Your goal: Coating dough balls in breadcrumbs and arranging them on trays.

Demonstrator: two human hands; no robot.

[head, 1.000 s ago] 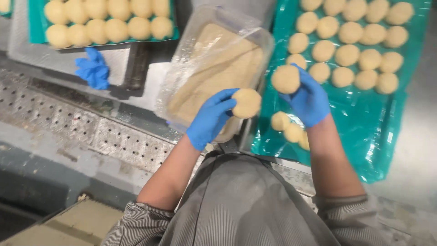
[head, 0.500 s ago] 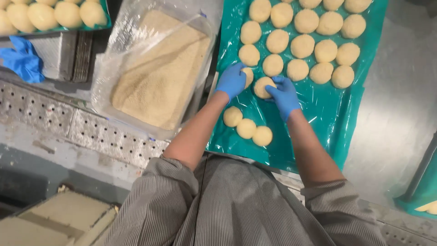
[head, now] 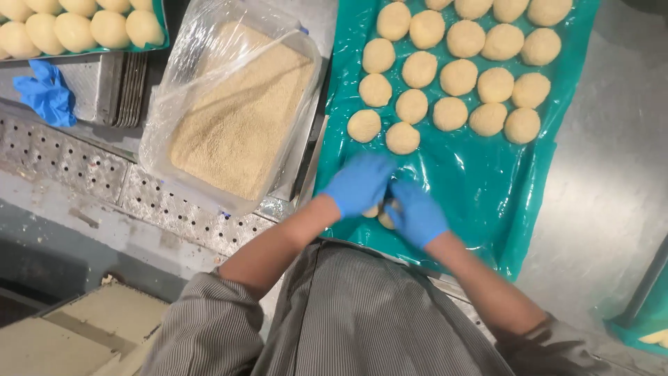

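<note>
Dough balls [head: 379,214] sat low in the frame's centre on the teal sheet [head: 480,188], nearly hidden under both gloved hands. The left hand [head: 360,182] and right hand [head: 416,214] cupped them, fingers curled together around them. Picking up looked underway; placing needed the bare sheet below the rows of buns [head: 459,76], away from the crumb tray [head: 240,115].

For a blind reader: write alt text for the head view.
Two blue-gloved hands, left hand and right hand, close over dough balls at the near edge of a teal sheet. Further up the sheet lie rows of dough rounds. To the left sit a plastic-lined tray of crumbs and a spare blue glove.
</note>
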